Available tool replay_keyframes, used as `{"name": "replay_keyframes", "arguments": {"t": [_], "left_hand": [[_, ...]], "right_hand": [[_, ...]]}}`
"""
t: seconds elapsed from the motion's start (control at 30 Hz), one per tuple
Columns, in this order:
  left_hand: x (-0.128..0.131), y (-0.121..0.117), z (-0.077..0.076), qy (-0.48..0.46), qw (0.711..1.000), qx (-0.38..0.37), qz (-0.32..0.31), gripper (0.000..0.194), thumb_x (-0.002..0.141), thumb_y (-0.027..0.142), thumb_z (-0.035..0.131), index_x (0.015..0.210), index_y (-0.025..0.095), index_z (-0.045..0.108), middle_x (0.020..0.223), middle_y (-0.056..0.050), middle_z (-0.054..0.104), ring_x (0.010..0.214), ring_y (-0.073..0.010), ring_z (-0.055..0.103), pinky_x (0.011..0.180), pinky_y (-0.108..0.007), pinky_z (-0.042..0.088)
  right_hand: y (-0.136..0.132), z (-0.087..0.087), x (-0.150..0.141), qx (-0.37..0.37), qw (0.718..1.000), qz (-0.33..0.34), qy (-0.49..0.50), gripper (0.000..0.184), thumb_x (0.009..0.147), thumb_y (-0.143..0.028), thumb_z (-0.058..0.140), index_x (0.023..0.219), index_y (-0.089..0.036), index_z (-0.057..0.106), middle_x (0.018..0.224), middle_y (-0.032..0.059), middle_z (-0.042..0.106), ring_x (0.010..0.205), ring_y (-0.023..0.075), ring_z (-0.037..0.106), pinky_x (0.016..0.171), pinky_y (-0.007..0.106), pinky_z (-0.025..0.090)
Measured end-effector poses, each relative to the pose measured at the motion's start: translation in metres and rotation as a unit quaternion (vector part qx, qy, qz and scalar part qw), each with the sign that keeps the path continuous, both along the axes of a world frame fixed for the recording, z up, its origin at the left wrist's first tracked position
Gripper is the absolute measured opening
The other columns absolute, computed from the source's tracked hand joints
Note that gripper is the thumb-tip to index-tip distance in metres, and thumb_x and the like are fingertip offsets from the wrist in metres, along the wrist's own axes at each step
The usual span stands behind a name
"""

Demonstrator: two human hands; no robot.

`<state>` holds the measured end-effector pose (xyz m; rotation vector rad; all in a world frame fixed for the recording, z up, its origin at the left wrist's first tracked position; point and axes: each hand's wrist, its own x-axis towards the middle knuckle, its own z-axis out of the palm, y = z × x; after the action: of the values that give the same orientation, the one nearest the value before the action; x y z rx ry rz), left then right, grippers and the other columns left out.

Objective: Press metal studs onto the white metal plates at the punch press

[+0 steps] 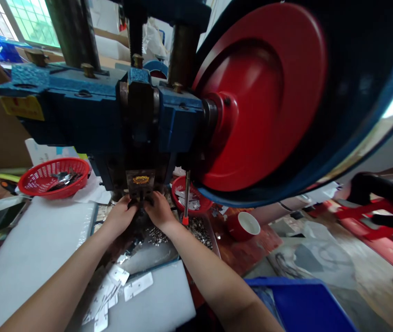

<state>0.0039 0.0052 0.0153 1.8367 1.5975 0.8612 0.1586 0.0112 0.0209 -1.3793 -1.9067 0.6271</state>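
Observation:
A blue press machine (89,106) with a big red flywheel (265,97) fills the upper view. My left hand (122,214) and my right hand (158,210) reach side by side under its ram, just below a small brass label (141,180). Both hands have their fingers curled in a pinch at the die; what they hold is hidden by the fingers and the shadow. Small shiny metal pieces (158,235) lie heaped on a tray under my right wrist. White flat plates (137,286) lie near my forearms.
A red basket (54,177) with dark parts sits at the left, another red basket (191,198) behind my right hand. A red cup (243,226) stands at the right, a blue bin (303,304) at the bottom right. A red-handled tool (185,203) hangs by the machine.

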Motion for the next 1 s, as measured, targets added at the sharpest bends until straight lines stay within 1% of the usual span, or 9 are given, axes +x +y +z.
{"name": "replay_keyframes", "arguments": {"t": [0.23,0.33,0.4,0.47,0.57,0.67,0.77,0.9,1.0], "left_hand": [[0.0,0.003,0.007,0.036,0.999,0.021,-0.001,0.033,0.078,0.033,0.045,0.1,0.017,0.064,0.1,-0.008,0.068,0.098,-0.0262,0.062,0.09,-0.037,0.046],[-0.005,-0.014,0.015,0.059,0.995,0.07,0.045,0.035,0.079,0.034,0.048,0.105,0.015,0.062,0.112,-0.012,0.062,0.112,-0.0291,0.053,0.099,-0.041,0.039],[-0.008,-0.035,0.017,0.097,0.987,0.111,0.066,0.033,0.084,0.039,0.046,0.103,0.018,0.062,0.113,-0.011,0.061,0.111,-0.0283,0.053,0.098,-0.041,0.039],[-0.009,-0.056,0.014,0.15,0.985,0.086,-0.004,0.03,0.088,0.039,0.042,0.1,0.022,0.063,0.104,-0.007,0.065,0.099,-0.0246,0.059,0.088,-0.037,0.045],[-0.005,-0.078,0.004,0.246,0.963,0.017,-0.109,0.033,0.09,0.037,0.04,0.109,0.025,0.064,0.098,-0.006,0.067,0.091,-0.0258,0.062,0.08,-0.04,0.047],[0.002,-0.082,-0.004,0.291,0.947,-0.004,-0.133,0.035,0.089,0.033,0.04,0.117,0.026,0.061,0.099,-0.007,0.066,0.092,-0.0284,0.061,0.08,-0.043,0.046],[0.006,-0.078,-0.006,0.283,0.949,-0.003,-0.136,0.03,0.087,0.028,0.043,0.106,0.023,0.065,0.097,-0.008,0.064,0.09,-0.0274,0.06,0.081,-0.042,0.046],[0.005,-0.076,-0.005,0.212,0.97,-0.009,-0.122,0.022,0.085,0.026,0.045,0.095,0.021,0.064,0.096,-0.007,0.064,0.087,-0.0241,0.061,0.079,-0.038,0.046],[0.001,-0.079,-0.004,0.138,0.985,-0.022,-0.099,0.024,0.086,0.029,0.043,0.1,0.023,0.062,0.1,-0.005,0.065,0.09,-0.0219,0.063,0.081,-0.036,0.047]], "right_hand": [[0.001,0.0,-0.003,0.006,1.0,0.002,0.004,0.017,0.08,-0.013,0.06,0.096,-0.017,0.064,0.097,0.0057,0.065,0.097,0.0206,0.059,0.086,0.031,0.045],[-0.005,0.001,0.004,0.031,0.999,-0.03,0.027,0.013,0.082,-0.016,0.059,0.093,-0.018,0.065,0.096,0.0056,0.065,0.095,0.0201,0.059,0.086,0.032,0.046],[-0.013,-0.001,0.017,0.056,0.996,-0.043,0.05,0.013,0.083,-0.016,0.056,0.091,-0.019,0.065,0.093,0.0049,0.065,0.092,0.0192,0.06,0.085,0.031,0.046],[-0.022,-0.006,0.034,0.071,0.994,-0.043,0.065,0.014,0.083,-0.016,0.053,0.089,-0.019,0.066,0.086,0.0034,0.065,0.087,0.0185,0.06,0.082,0.03,0.046],[-0.032,-0.019,0.059,0.058,0.994,-0.057,0.078,0.016,0.083,-0.016,0.051,0.087,-0.02,0.067,0.083,0.0022,0.066,0.083,0.0179,0.061,0.077,0.029,0.047],[-0.037,-0.03,0.071,0.054,0.995,-0.07,0.039,0.02,0.083,-0.015,0.05,0.09,-0.02,0.068,0.088,0.0036,0.066,0.086,0.0185,0.061,0.079,0.03,0.047],[-0.041,-0.034,0.069,0.074,0.995,-0.045,-0.053,0.02,0.086,-0.017,0.051,0.096,-0.02,0.068,0.093,0.0056,0.066,0.09,0.0196,0.059,0.084,0.033,0.046],[-0.047,-0.032,0.059,0.116,0.978,-0.004,-0.175,0.027,0.088,-0.03,0.054,0.113,-0.024,0.064,0.111,0.0071,0.063,0.104,0.0232,0.053,0.092,0.038,0.042],[-0.049,-0.032,0.058,0.136,0.967,0.015,-0.213,0.028,0.089,-0.032,0.054,0.114,-0.024,0.063,0.114,0.0067,0.062,0.106,0.0237,0.05,0.094,0.04,0.04]]}}
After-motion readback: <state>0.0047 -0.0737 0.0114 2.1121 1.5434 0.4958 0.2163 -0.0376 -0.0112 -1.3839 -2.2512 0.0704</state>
